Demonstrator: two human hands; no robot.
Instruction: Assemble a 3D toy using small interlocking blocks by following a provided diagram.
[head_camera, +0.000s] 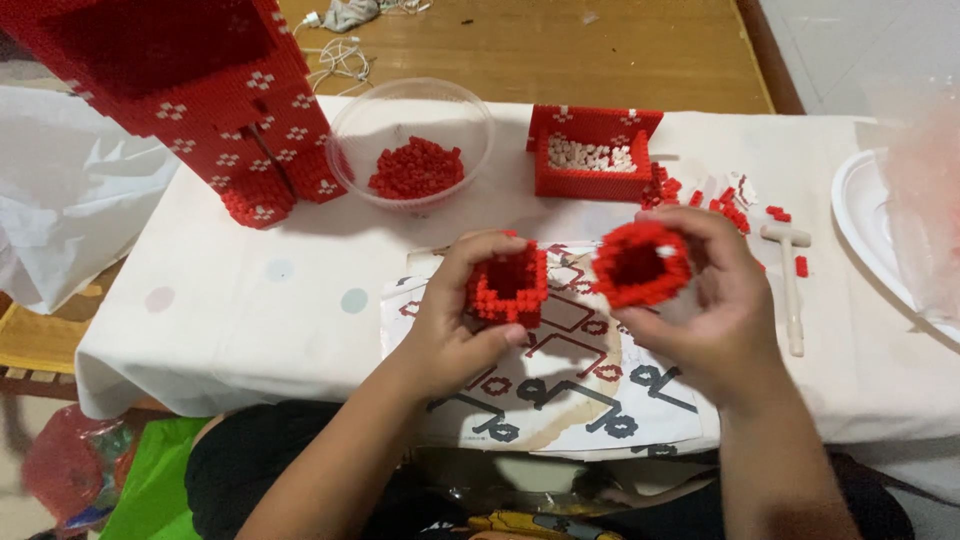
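Mid-assembly, the left hand (455, 315) gripped a square red block piece (508, 285) and the right hand (705, 300) a round red block ring (640, 263), fingers closed on each, wanting careful alignment to join.

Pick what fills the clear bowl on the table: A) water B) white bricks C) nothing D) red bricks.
D: the clear bowl holds a heap of small red bricks; the white ones sit in the red box beside it.

Bowl (410, 140) left of the open box (590, 155) — both behind the sheet (560, 390) — mallet (790, 280) to its right.
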